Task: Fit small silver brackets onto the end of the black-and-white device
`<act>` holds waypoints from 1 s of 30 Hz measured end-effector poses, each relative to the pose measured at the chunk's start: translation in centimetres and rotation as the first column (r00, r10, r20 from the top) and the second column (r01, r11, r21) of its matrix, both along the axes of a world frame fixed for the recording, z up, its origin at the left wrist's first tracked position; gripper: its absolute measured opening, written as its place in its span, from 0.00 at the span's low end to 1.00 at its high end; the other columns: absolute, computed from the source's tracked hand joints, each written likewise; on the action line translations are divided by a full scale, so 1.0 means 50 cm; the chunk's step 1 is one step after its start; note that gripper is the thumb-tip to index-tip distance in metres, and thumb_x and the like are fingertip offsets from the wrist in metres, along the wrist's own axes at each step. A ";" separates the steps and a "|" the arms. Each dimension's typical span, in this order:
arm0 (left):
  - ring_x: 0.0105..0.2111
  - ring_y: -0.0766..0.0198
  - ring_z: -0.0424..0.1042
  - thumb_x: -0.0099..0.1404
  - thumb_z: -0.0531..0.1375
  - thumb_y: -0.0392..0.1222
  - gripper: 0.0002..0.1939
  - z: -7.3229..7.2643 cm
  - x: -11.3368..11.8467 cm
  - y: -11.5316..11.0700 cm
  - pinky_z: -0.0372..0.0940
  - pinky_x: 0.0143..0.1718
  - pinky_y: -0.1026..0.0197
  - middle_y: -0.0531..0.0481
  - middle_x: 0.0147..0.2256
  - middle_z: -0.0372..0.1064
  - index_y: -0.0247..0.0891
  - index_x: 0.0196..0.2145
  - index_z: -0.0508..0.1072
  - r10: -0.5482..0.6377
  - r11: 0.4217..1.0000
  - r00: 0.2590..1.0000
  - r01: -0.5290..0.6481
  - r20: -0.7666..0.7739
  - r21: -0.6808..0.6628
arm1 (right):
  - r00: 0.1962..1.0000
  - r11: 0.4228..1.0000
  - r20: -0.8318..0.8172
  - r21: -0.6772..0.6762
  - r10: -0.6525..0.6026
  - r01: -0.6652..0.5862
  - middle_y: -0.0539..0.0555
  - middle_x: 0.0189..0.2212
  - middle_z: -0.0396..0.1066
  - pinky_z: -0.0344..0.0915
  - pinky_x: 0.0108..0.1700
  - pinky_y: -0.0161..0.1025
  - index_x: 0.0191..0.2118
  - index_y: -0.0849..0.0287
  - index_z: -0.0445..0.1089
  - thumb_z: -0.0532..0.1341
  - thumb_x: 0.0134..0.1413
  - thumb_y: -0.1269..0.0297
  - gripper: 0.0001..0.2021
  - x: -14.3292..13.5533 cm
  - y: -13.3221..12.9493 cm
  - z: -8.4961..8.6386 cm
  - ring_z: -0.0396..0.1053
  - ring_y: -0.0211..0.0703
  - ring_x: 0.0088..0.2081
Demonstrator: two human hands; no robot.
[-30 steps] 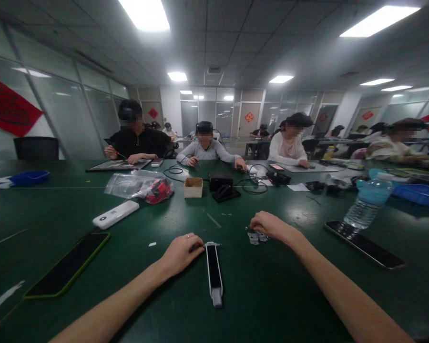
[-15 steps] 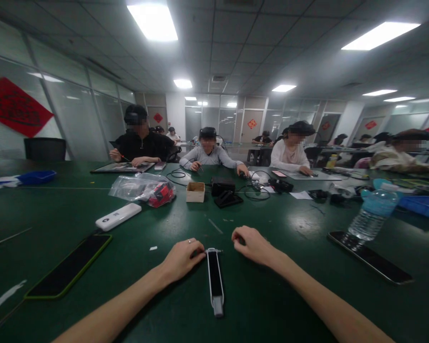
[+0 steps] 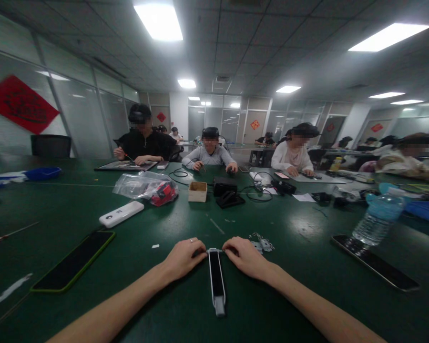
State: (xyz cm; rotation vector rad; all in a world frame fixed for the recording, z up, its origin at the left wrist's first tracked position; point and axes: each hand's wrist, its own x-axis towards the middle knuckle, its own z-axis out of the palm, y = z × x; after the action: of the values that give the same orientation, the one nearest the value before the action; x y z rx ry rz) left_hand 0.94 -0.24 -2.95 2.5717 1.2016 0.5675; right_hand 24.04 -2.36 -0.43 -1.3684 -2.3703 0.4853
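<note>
A narrow device (image 3: 216,276) with a white frame, a long black face and a grey near end lies lengthwise on the table between my forearms. Across its far end runs a small thin bar (image 3: 219,250). My left hand (image 3: 186,257), a ring on one finger, pinches at the bar's left end. At its right end are the closed fingertips of my right hand (image 3: 245,256). My fingers partly hide the bar, and its kind is not clear. Just beyond my right hand lie several small flat metal pieces (image 3: 262,244).
On the green table (image 3: 289,305) lie a green-edged phone (image 3: 75,261), a white power bank (image 3: 121,214) and a bag with red parts (image 3: 148,188). A small box (image 3: 198,192) stands ahead. A bottle (image 3: 378,216) stands by a dark phone (image 3: 375,262) at right. Several people sit opposite.
My right hand has moved left and a little nearer, up to the device's far end, uncovering the metal pieces. My left hand stays at the bar. The view has shifted slightly.
</note>
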 end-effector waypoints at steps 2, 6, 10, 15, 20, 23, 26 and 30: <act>0.31 0.65 0.67 0.65 0.55 0.43 0.08 -0.002 -0.001 0.001 0.60 0.31 0.66 0.51 0.33 0.69 0.38 0.36 0.71 -0.002 1.000 1.000 0.002 0.003 0.006 | 1.000 1.000 -0.004 -0.010 -0.007 0.007 0.55 0.38 0.71 0.63 0.43 0.38 0.41 0.60 0.72 0.51 0.59 0.65 0.13 0.003 0.002 -0.003 0.67 0.42 0.40; 0.32 0.65 0.68 0.65 0.54 0.44 0.09 0.001 -0.001 0.000 0.60 0.31 0.66 0.51 0.33 0.69 0.38 0.36 0.71 -0.009 1.000 1.000 0.009 -0.001 -0.004 | 1.000 0.999 -0.017 -0.047 0.026 -0.027 0.54 0.40 0.71 0.64 0.43 0.38 0.43 0.59 0.71 0.51 0.60 0.64 0.13 0.006 0.003 -0.007 0.67 0.42 0.40; 0.30 0.65 0.67 0.65 0.55 0.43 0.08 0.005 -0.001 -0.002 0.59 0.30 0.66 0.51 0.32 0.69 0.38 0.36 0.72 -0.007 1.000 1.000 0.007 -0.007 -0.002 | 0.999 0.998 -0.034 -0.056 0.024 -0.026 0.54 0.40 0.71 0.63 0.44 0.37 0.43 0.58 0.71 0.52 0.60 0.64 0.12 0.005 0.002 -0.007 0.67 0.42 0.41; 0.30 0.66 0.67 0.65 0.56 0.41 0.06 0.003 -0.001 -0.002 0.60 0.31 0.66 0.52 0.32 0.68 0.38 0.36 0.71 -0.019 1.000 1.000 0.019 0.006 0.012 | 0.997 0.995 -0.076 -0.097 -0.007 0.000 0.55 0.40 0.71 0.63 0.44 0.36 0.42 0.61 0.70 0.53 0.60 0.65 0.11 0.004 -0.002 0.005 0.68 0.41 0.41; 0.31 0.65 0.67 0.65 0.56 0.42 0.06 0.000 -0.001 -0.002 0.60 0.31 0.66 0.52 0.33 0.69 0.38 0.36 0.71 -0.020 1.000 1.000 0.019 0.018 0.015 | 0.994 0.993 -0.109 -0.122 -0.012 -0.002 0.54 0.41 0.71 0.64 0.43 0.35 0.43 0.60 0.69 0.54 0.59 0.64 0.11 0.006 -0.002 0.003 0.68 0.40 0.41; 0.31 0.66 0.67 0.65 0.56 0.42 0.06 -0.001 -0.003 -0.002 0.59 0.31 0.66 0.52 0.33 0.68 0.38 0.36 0.71 -0.018 1.000 1.000 0.018 0.019 0.013 | 0.992 0.995 -0.123 -0.097 -0.010 -0.002 0.53 0.40 0.71 0.64 0.43 0.36 0.42 0.59 0.70 0.55 0.58 0.64 0.10 0.007 0.001 -0.004 0.68 0.40 0.41; 0.30 0.66 0.67 0.65 0.56 0.42 0.06 0.000 -0.002 -0.002 0.59 0.31 0.66 0.52 0.33 0.68 0.38 0.36 0.71 -0.019 1.000 1.000 0.019 0.016 0.007 | 0.993 0.997 -0.120 -0.073 -0.008 -0.001 0.52 0.39 0.72 0.64 0.43 0.36 0.42 0.58 0.70 0.56 0.58 0.64 0.09 0.007 0.004 -0.010 0.68 0.41 0.40; 0.31 0.66 0.67 0.65 0.57 0.40 0.06 0.003 0.001 -0.003 0.59 0.31 0.66 0.52 0.32 0.68 0.38 0.36 0.71 -0.011 1.000 1.000 0.011 0.008 0.002 | 0.990 0.999 -0.144 -0.034 -0.007 0.002 0.52 0.37 0.72 0.64 0.41 0.37 0.40 0.57 0.71 0.57 0.57 0.64 0.08 0.004 0.006 -0.020 0.68 0.41 0.39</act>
State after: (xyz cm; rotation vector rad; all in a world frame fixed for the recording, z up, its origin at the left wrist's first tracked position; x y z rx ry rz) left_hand 0.98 -0.38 -2.80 2.5735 1.1838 0.5768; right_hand 24.25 -2.06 -1.43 -1.3063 -2.2520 0.6042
